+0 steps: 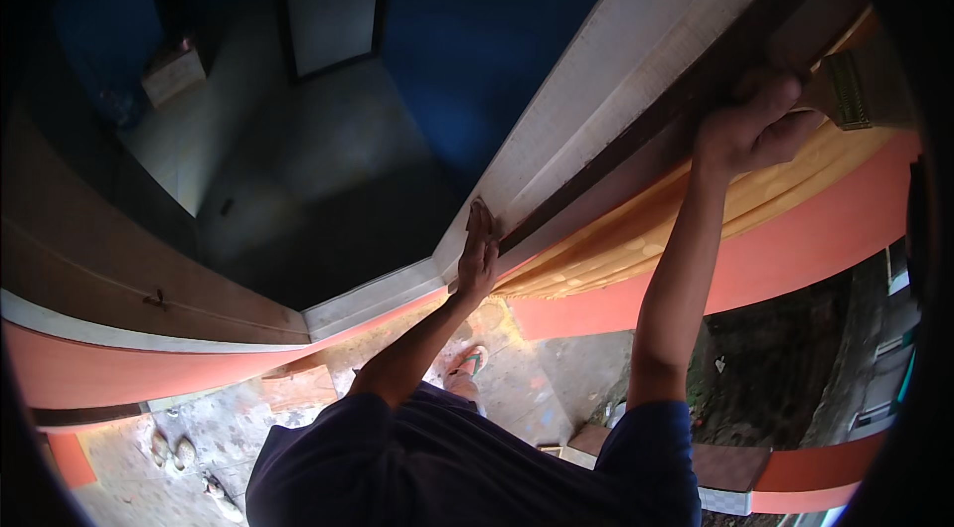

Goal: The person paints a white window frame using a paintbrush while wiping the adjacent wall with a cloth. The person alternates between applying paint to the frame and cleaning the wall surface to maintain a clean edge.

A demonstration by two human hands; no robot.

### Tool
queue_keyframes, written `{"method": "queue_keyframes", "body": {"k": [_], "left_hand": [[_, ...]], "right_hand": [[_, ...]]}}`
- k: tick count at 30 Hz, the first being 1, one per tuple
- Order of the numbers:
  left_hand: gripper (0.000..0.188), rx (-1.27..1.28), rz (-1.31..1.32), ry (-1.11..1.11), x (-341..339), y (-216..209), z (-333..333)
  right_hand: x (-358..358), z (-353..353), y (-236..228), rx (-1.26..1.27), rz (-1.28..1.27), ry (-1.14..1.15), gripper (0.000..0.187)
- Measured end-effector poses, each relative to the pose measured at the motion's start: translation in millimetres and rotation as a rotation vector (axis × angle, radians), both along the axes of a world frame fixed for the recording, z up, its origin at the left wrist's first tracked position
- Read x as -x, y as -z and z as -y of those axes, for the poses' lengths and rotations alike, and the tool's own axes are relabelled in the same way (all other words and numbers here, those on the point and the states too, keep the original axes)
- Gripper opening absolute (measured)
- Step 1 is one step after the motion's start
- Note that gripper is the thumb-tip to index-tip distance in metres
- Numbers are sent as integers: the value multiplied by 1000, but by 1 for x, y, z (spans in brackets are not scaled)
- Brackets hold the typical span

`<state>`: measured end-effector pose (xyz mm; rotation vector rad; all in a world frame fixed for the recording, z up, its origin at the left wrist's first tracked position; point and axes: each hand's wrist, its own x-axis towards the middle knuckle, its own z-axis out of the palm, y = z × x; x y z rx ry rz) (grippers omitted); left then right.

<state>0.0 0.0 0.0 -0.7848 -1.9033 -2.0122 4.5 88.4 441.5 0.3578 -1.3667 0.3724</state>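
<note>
My left hand [479, 254] rests on the pale door frame [556, 145] near its lower end, fingers stretched out along the wood. Up at the right, my right hand [750, 130] is closed around the handle of a wide paintbrush [850, 90]. The brush has a metal band, and its tan bristles point right, away from the frame. A dark brown strip [636, 150] runs along the frame beside this hand. Below my right forearm hangs a yellow-orange curtain [596, 254].
Left of the frame a doorway opens onto a dim room with blue walls [467, 40], a grey door [333, 0] and a box [173, 76]. A brown door leaf [149, 274] stands at the left. Slippers [174, 451] lie on the stained floor [338, 413]; coral wall [785, 239] spans the right.
</note>
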Motion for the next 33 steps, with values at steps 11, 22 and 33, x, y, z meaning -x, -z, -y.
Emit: {"method": "queue_keyframes", "body": {"k": [11,22,33], "left_hand": [[61,-28,-251,-92,20,-94,-13],[63,-16,-396,-14,45,-155,-8],[78,139,-256,28,13,-13,6]], "right_hand": [[3,3,-2,-51,-4,-7,23],[0,3,0,-56,-16,62,22],[-1,8,1,-2,-30,62,23]]}}
